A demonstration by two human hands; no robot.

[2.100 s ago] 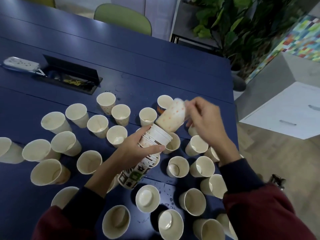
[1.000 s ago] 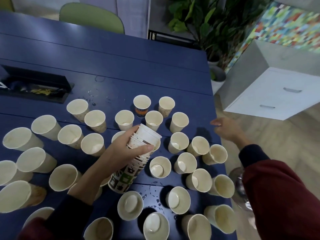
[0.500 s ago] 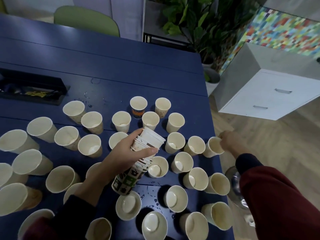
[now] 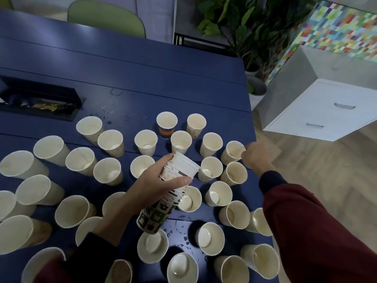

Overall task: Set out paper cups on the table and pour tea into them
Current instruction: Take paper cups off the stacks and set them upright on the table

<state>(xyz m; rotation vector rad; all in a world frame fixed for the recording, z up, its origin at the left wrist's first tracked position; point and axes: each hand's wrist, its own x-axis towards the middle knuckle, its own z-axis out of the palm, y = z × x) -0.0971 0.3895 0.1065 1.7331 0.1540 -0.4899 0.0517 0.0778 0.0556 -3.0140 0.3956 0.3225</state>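
Many open paper cups stand on the dark blue table (image 4: 142,68); several hold a little pale liquid at the bottom. My left hand (image 4: 151,186) grips a tilted stack of nested paper cups (image 4: 155,217) above the middle of the group; its lowest cup has a brown and green pattern. My right hand (image 4: 257,156) is at the table's right edge, with its fingers curled on the right side of a dotted cup (image 4: 231,153) that stands upright there.
A black recessed cable box (image 4: 40,101) lies at the far left. Water drops and rings mark the table near it and in front of the stack. A green chair (image 4: 108,17), a plant (image 4: 244,27) and a white drawer cabinet (image 4: 326,109) stand beyond the table.
My right hand pulled a dotted cup off the stack, carried it right and set it at the table's right edge. My left hand kept its hold on the stack.
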